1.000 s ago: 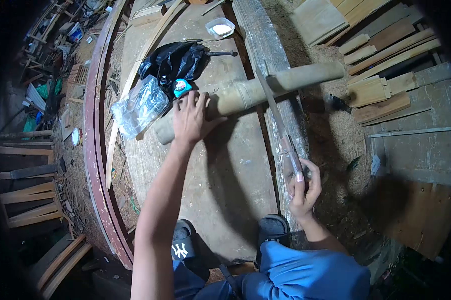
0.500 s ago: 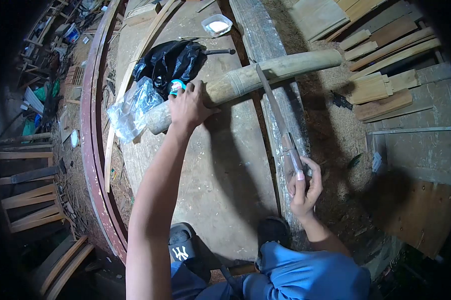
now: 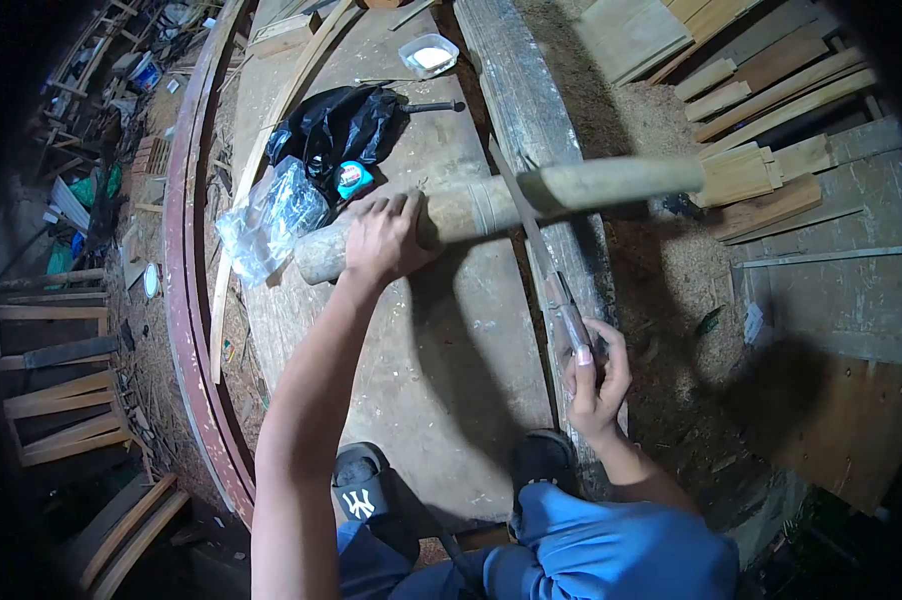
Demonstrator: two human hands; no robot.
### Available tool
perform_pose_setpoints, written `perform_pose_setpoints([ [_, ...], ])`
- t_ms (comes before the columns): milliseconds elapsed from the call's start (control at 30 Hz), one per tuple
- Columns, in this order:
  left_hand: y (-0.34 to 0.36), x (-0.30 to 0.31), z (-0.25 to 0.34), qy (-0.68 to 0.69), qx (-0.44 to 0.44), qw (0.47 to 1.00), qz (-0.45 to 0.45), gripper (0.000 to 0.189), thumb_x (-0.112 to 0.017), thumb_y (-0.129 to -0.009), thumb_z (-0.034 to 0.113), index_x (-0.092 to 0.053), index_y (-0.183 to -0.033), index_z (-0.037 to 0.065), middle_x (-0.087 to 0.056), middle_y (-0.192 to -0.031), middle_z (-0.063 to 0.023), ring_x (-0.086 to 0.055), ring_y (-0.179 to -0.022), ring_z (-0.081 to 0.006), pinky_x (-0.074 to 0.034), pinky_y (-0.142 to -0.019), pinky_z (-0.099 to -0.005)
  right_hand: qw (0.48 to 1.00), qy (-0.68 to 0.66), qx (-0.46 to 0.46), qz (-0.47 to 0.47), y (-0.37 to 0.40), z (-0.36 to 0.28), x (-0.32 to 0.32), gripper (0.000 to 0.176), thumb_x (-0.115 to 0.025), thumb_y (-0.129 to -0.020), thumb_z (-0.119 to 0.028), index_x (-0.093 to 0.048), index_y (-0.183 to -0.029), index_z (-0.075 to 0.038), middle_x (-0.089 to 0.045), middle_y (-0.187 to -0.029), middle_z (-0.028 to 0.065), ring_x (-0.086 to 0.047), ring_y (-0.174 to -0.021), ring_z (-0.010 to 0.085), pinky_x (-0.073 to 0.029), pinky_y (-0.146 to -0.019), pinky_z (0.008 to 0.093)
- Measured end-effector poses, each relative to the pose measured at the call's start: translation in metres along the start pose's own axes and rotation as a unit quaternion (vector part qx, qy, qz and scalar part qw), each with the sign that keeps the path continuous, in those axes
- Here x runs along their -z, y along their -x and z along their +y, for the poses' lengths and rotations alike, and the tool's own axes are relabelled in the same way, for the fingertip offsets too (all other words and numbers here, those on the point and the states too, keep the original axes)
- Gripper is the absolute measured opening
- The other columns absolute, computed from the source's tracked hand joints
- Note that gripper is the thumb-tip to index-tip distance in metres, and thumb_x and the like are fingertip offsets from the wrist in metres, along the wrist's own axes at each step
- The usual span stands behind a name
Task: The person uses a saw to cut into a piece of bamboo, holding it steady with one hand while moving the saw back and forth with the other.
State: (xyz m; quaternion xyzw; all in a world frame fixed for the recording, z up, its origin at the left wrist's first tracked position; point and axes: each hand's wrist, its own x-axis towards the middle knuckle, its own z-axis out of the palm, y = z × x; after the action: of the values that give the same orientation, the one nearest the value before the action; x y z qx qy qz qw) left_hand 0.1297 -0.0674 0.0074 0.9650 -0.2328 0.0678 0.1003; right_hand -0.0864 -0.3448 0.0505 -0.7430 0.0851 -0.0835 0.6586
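Note:
A thick bamboo pole [image 3: 455, 213] with a ringed node lies across the bench, and its right end, blurred by motion, sticks out past the beam. My left hand [image 3: 381, 240] grips it from above near the cut left end. In my right hand [image 3: 599, 385] is the handle of a long-bladed knife [image 3: 533, 232], with the thumb laid along the handle. The blade slants up and left across the pole, just right of the node; whether it touches is hard to tell. A small teal case [image 3: 352, 178], like a tape measure, sits just behind the pole.
Behind the pole lie a clear plastic bag [image 3: 261, 235], a black plastic bag [image 3: 336, 125] and a plastic tub [image 3: 429, 55] with white contents. A weathered beam [image 3: 523, 75] runs along the bench's right side. Boards [image 3: 761, 180] lie on the sawdust-covered ground. My sandalled feet [image 3: 361, 490] are at the near end.
The pole's right end has swung toward me and shifted right. My left hand has moved slightly right with the pole. The knife and my right hand have shifted a little left.

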Motion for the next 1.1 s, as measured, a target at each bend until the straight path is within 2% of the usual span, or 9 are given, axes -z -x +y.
perform_pose_setpoints([
  [167, 0.012, -0.002, 0.011, 0.0, -0.011, 1.0, 0.007, 0.074, -0.088, -0.067, 0.053, -0.063, -0.123, 0.011, -0.07, -0.115, -0.0169, -0.071, -0.104, -0.0368, -0.058, -0.088, -0.0476, 1.0, 0.023, 0.012, -0.008, 0.001, 0.01, -0.005, 0.037, -0.053, -0.103, -0.009, -0.053, -0.138, 0.001, -0.06, -0.095, 0.0041, -0.051, -0.065, 0.006, -0.042, -0.058, 0.0239],
  [367, 0.002, 0.011, 0.017, -0.029, 0.062, 0.995, -0.069, 0.08, -0.085, -0.068, 0.063, -0.061, -0.124, 0.011, -0.07, -0.118, -0.0178, -0.07, -0.109, -0.0374, -0.057, -0.089, -0.0497, 1.0, 0.01, -0.001, -0.015, -0.003, 0.009, -0.016, 0.038, -0.054, -0.104, -0.009, -0.051, -0.14, 0.002, -0.061, -0.108, 0.0086, -0.055, -0.071, 0.0075, -0.048, -0.065, 0.0251],
  [433, -0.009, 0.026, 0.016, -0.007, 0.088, 0.981, -0.174, 0.08, -0.085, -0.067, 0.066, -0.061, -0.121, 0.011, -0.07, -0.117, -0.0181, -0.07, -0.107, -0.0372, -0.057, -0.089, -0.0495, 1.0, 0.015, 0.004, -0.015, -0.006, 0.011, -0.018, 0.038, -0.054, -0.104, -0.009, -0.051, -0.14, 0.002, -0.061, -0.111, 0.0091, -0.055, -0.072, 0.0078, -0.048, -0.065, 0.0254],
  [500, -0.012, 0.028, 0.014, -0.003, 0.08, 0.981, -0.178, 0.08, -0.085, -0.067, 0.067, -0.062, -0.12, 0.011, -0.07, -0.116, -0.0182, -0.07, -0.107, -0.0371, -0.057, -0.089, -0.0491, 0.999, 0.035, 0.02, -0.026, -0.007, 0.011, -0.02, 0.039, -0.055, -0.104, -0.01, -0.051, -0.141, 0.001, -0.062, -0.114, 0.0103, -0.055, -0.073, 0.0076, -0.048, -0.065, 0.0249],
  [567, -0.012, 0.028, 0.012, 0.0, 0.071, 0.98, -0.185, 0.081, -0.085, -0.066, 0.068, -0.062, -0.118, 0.011, -0.07, -0.116, -0.0183, -0.071, -0.106, -0.037, -0.057, -0.088, -0.0487, 0.999, 0.025, 0.005, -0.032, -0.006, 0.005, -0.021, 0.039, -0.055, -0.104, -0.011, -0.051, -0.141, 0.002, -0.063, -0.113, 0.0097, -0.055, -0.073, 0.0073, -0.047, -0.064, 0.0248],
  [633, -0.012, 0.025, 0.011, -0.005, 0.049, 0.987, -0.15, 0.09, -0.081, -0.064, 0.076, -0.061, -0.123, 0.011, -0.074, -0.099, -0.0185, -0.073, -0.094, -0.0407, -0.057, -0.081, -0.051, 0.999, 0.015, -0.008, -0.037, -0.005, 0.002, -0.022, 0.039, -0.055, -0.104, -0.011, -0.051, -0.141, 0.002, -0.063, -0.112, 0.0092, -0.055, -0.072, 0.0071, -0.046, -0.063, 0.0247],
  [833, -0.03, 0.034, 0.013, 0.056, 0.051, 0.965, -0.251, 0.096, -0.079, -0.064, 0.079, -0.066, -0.128, 0.008, -0.073, -0.109, -0.026, -0.07, -0.104, -0.0441, -0.056, -0.089, -0.0513, 0.999, 0.021, 0.031, -0.033, -0.004, 0.007, -0.02, 0.04, -0.054, -0.104, -0.011, -0.049, -0.142, 0.002, -0.062, -0.097, 0.0045, -0.052, -0.065, 0.0059, -0.042, -0.058, 0.0244],
  [1000, -0.045, 0.028, -0.007, 0.141, 0.074, 0.943, -0.291, 0.114, -0.085, -0.062, 0.073, -0.059, -0.137, -0.01, -0.07, -0.12, -0.0301, -0.069, -0.113, -0.0395, -0.054, -0.099, -0.0455, 0.999, -0.024, 0.008, -0.042, -0.01, 0.0, -0.018, 0.043, -0.054, -0.104, -0.011, -0.046, -0.144, 0.002, -0.061, -0.095, 0.0047, -0.053, -0.066, 0.0059, -0.042, -0.059, 0.0236],
  [1100, -0.056, 0.035, -0.016, 0.188, 0.097, 0.926, -0.314, 0.106, -0.083, -0.063, 0.075, -0.065, -0.13, -0.006, -0.072, -0.114, -0.0293, -0.07, -0.109, -0.0412, -0.055, -0.096, -0.0443, 0.998, -0.035, 0.021, -0.037, -0.015, 0.006, -0.018, 0.042, -0.054, -0.104, -0.012, -0.047, -0.144, 0.001, -0.06, -0.092, 0.0029, -0.052, -0.066, 0.0056, -0.042, -0.059, 0.0232],
])
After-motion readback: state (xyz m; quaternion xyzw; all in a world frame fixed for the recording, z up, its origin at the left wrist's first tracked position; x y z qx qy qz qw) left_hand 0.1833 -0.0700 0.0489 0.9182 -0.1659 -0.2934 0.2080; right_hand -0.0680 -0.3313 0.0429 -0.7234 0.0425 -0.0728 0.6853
